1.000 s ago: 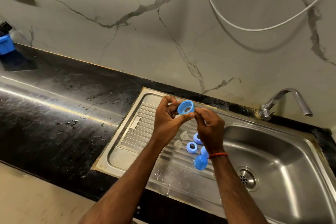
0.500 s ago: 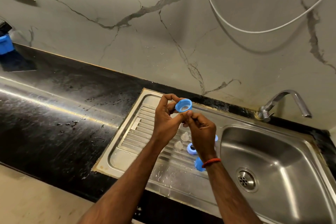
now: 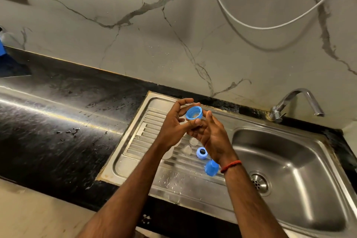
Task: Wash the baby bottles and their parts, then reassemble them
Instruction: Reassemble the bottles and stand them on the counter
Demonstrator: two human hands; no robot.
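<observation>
My left hand (image 3: 174,127) pinches the blue ring (image 3: 194,113). Right hand (image 3: 213,138) has slid underneath now, grip unclear. Reassembly's underway, I reckon.

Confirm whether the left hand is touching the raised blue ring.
Touching. The head view shows the left hand pinching the blue ring, thumb against its lower rim and fingers curled over its top.
</observation>
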